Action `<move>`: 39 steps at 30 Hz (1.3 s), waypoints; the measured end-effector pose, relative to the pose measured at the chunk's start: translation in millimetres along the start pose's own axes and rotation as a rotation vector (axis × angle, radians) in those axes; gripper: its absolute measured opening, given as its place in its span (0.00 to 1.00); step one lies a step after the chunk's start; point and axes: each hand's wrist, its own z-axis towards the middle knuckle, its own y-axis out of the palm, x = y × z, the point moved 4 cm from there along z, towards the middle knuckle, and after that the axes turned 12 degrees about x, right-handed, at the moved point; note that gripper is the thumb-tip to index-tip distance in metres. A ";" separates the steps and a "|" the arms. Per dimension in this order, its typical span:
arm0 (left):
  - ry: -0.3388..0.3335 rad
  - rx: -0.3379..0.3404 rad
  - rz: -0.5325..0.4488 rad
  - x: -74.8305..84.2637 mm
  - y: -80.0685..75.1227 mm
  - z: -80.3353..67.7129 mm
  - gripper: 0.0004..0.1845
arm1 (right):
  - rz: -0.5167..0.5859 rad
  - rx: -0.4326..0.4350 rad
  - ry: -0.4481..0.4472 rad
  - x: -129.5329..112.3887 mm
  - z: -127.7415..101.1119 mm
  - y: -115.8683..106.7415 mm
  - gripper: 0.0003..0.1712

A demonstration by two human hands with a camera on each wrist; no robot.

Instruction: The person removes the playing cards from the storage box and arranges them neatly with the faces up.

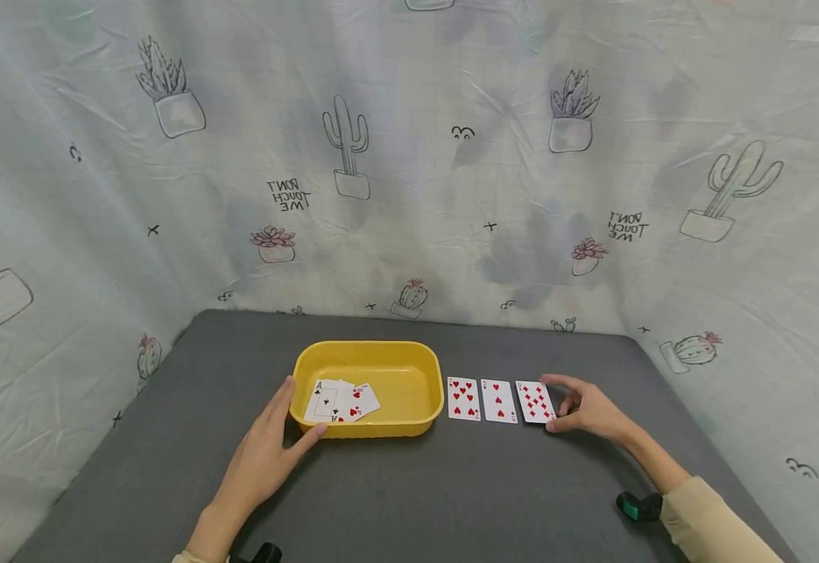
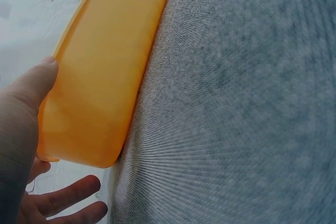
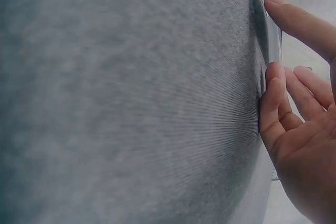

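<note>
Our left hand (image 1: 261,457) braces the yellow tray (image 1: 409,356) on the grey bench (image 1: 451,500), thumb on its near wall, fingers relaxed, while our right hand (image 1: 588,408) pinches the rightmost heart card (image 1: 534,402) at its edge. Probably best to slide a fingertip under that edge and lift it flat without nudging its neighbour (image 1: 498,401). The overlapping cards in the tray (image 1: 339,401) hide each other, and both wrist views are mostly blur.

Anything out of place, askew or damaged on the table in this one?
Nothing damaged or spilled. The cards in the yellow tray lie in a loose, overlapping, tilted heap, unlike the three red cards set in a neat row beside it. The left hand rests on the tray's corner; the right hand touches the rightmost card.
</note>
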 end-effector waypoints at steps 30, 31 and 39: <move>0.015 -0.002 0.005 -0.8 -0.3 0.5 0.55 | -0.091 -0.037 0.008 5.2 3.1 3.8 0.51; 0.016 -0.001 0.005 -0.7 -0.4 0.4 0.55 | -0.095 -0.037 0.009 5.6 3.2 3.8 0.51; 0.025 0.007 -0.003 -0.9 -0.8 0.7 0.54 | -0.080 -0.038 0.005 5.8 2.2 4.0 0.50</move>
